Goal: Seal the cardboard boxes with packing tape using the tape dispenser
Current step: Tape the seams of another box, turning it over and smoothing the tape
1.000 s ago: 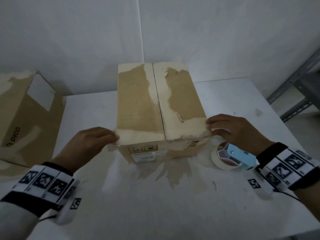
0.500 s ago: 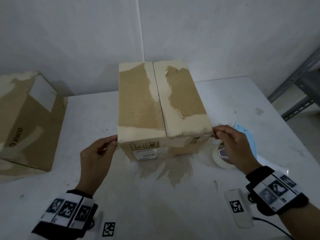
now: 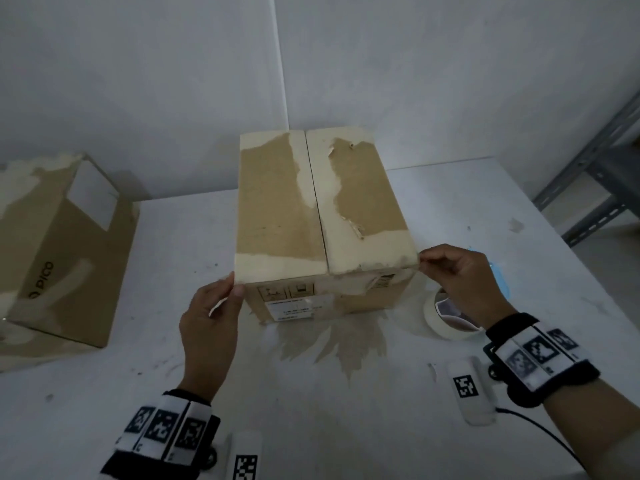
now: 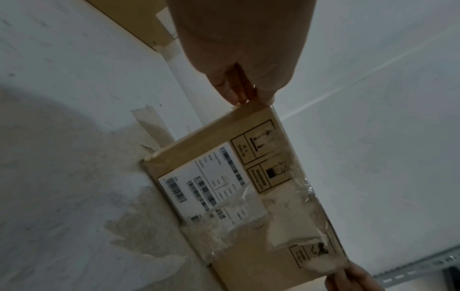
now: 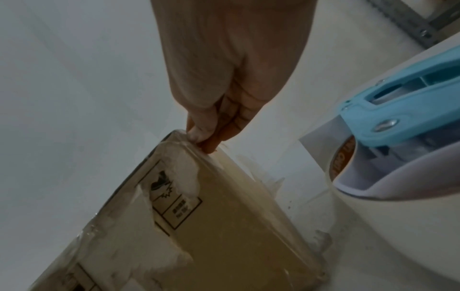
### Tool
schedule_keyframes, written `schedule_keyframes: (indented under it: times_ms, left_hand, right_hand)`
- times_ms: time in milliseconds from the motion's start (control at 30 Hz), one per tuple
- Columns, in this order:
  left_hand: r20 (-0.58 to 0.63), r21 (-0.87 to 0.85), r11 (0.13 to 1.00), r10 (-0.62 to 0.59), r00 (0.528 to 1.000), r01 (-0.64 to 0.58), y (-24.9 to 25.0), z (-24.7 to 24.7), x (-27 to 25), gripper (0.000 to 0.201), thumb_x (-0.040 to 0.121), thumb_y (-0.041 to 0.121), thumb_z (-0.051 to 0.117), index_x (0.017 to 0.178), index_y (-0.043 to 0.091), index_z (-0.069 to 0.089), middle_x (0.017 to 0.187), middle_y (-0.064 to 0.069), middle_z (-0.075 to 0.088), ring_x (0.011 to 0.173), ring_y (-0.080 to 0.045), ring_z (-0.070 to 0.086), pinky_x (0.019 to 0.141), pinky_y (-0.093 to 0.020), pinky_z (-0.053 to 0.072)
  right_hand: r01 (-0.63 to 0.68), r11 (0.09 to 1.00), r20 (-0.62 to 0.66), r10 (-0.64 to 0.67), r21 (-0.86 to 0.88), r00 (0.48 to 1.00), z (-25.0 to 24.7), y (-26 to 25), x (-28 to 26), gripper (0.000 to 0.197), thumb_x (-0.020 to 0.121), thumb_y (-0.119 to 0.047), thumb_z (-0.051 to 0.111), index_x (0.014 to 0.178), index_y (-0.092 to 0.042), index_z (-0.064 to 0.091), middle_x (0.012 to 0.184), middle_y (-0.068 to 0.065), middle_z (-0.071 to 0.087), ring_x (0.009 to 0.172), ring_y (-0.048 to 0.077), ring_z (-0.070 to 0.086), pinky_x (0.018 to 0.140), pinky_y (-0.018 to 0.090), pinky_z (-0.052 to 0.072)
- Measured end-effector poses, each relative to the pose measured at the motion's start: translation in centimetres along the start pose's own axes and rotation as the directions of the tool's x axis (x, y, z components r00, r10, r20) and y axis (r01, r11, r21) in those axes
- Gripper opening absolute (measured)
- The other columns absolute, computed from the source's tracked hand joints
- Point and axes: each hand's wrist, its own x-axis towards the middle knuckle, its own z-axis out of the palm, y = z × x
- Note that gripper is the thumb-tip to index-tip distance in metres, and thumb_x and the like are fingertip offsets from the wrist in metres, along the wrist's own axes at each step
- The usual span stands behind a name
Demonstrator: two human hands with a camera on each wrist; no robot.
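Observation:
A tall cardboard box (image 3: pixel 311 216) stands in the middle of the white table (image 3: pixel 329 420), its two top flaps closed along a centre seam, with patches of torn old tape. My left hand (image 3: pixel 233 289) pinches the box's near left top corner (image 4: pixel 256 110) between thumb and fingers. At the near right top corner (image 5: pixel 179 137) my right hand (image 3: pixel 424 263) pinches the edge with curled fingers. The blue tape dispenser (image 3: pixel 450 320) with its white roll (image 5: pixel 398 226) lies on the table just right of the box, partly hidden behind my right wrist.
A second cardboard box (image 3: pixel 62 254) lies on its side at the table's left end. Grey metal shelving (image 3: pixel 602 174) stands past the right edge. A wall runs close behind the box. Old tape scraps (image 3: pixel 343 341) stick to the table in front of it.
Both hands drew back toward me, from lying over the near top corners to pinching them from the sides. The left hand turned upright. The box stayed nearly still.

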Motion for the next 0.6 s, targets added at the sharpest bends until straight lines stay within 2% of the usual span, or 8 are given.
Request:
schedule_keyframes:
  times_ms: [133,200,267,333,367,433,500,600]
  left_hand:
    - [-0.006,-0.046,0.997,-0.057,0.998,0.057,0.1,-0.1,0.7,0.029,0.089,0.015,0.056,0.117,0.009,0.062,0.109,0.000,0.060,0.101,-0.013,0.056,0.079,-0.011,0.043]
    - [0.000,-0.061,0.994,-0.087,0.996,0.087,-0.1,-0.4,1.5,0.024,0.090,0.020,0.057,0.113,0.016,0.063,0.110,-0.002,0.061,0.103,-0.021,0.059,0.089,-0.029,0.048]
    - [0.001,-0.097,0.987,-0.128,0.992,0.127,-0.3,-0.7,2.3,0.017,0.090,0.024,0.057,0.105,0.025,0.064,0.111,-0.004,0.062,0.106,-0.027,0.060,0.094,-0.042,0.048]
    - [-0.008,-0.148,0.975,-0.171,0.985,0.168,-0.3,-0.9,3.0,0.016,0.091,0.024,0.056,0.104,0.023,0.064,0.110,-0.006,0.063,0.104,-0.028,0.060,0.093,-0.041,0.048]
    - [-0.014,-0.151,0.973,-0.180,0.984,0.176,-0.3,-0.9,3.3,0.019,0.092,0.022,0.054,0.108,0.019,0.064,0.107,-0.006,0.063,0.102,-0.026,0.060,0.091,-0.037,0.047]
    - [-0.028,-0.121,0.978,-0.175,0.984,0.170,0.0,-0.9,3.6,0.025,0.093,0.021,0.051,0.113,0.011,0.064,0.105,-0.004,0.063,0.097,-0.018,0.057,0.085,-0.030,0.044]
    - [-0.063,-0.132,0.976,-0.184,0.981,0.175,0.1,-0.9,4.0,0.028,0.092,0.020,0.052,0.116,0.008,0.061,0.105,-0.004,0.062,0.096,-0.015,0.055,0.085,-0.027,0.042]
    - [-0.091,-0.156,0.967,-0.218,0.972,0.202,0.4,-1.1,4.9,0.041,0.089,0.027,0.057,0.127,0.011,0.050,0.107,-0.007,0.062,0.098,-0.014,0.055,0.090,-0.027,0.041]
  right_hand:
    - [0.024,1.000,0.028,-0.023,-0.008,0.999,0.4,-0.1,0.3,0.048,0.075,0.005,0.066,0.103,-0.033,0.055,0.091,-0.027,0.067,0.085,-0.010,0.060,0.078,0.007,0.047]
    - [0.141,0.961,0.124,-0.114,-0.237,0.986,0.2,-0.4,1.0,0.064,0.075,-0.011,0.070,0.126,-0.035,0.040,0.131,-0.024,0.045,0.111,-0.020,0.042,0.096,0.004,0.033]
    - [0.330,0.824,0.227,-0.250,-0.461,0.941,0.2,-0.5,1.6,0.072,0.075,-0.029,0.068,0.137,-0.028,0.032,0.147,-0.016,0.021,0.133,-0.010,0.021,0.111,0.014,0.019]
    - [0.483,0.674,0.328,-0.354,-0.560,0.876,0.6,-0.2,2.2,0.067,0.073,-0.040,0.062,0.134,-0.023,0.040,0.149,-0.011,0.021,0.138,0.013,0.020,0.112,0.035,0.022]
    - [0.494,0.683,0.357,-0.346,-0.538,0.868,0.8,-0.1,2.1,0.063,0.072,-0.037,0.063,0.131,-0.022,0.044,0.145,-0.010,0.027,0.135,0.014,0.022,0.111,0.037,0.024]
    - [0.349,0.860,0.354,-0.216,-0.373,0.910,1.4,-1.0,1.3,0.060,0.071,-0.018,0.071,0.126,-0.023,0.047,0.137,-0.012,0.036,0.129,-0.007,0.028,0.111,0.024,0.026]
    - [0.288,0.920,0.324,-0.196,-0.266,0.925,2.0,-1.3,0.5,0.058,0.067,-0.014,0.075,0.120,-0.022,0.052,0.131,-0.015,0.044,0.117,-0.020,0.037,0.103,0.009,0.031]
    - [0.452,0.839,0.347,-0.345,-0.303,0.872,3.5,-2.2,-0.7,0.047,0.069,-0.045,0.066,0.108,-0.020,0.062,0.118,-0.007,0.054,0.104,0.006,0.047,0.094,0.010,0.035]
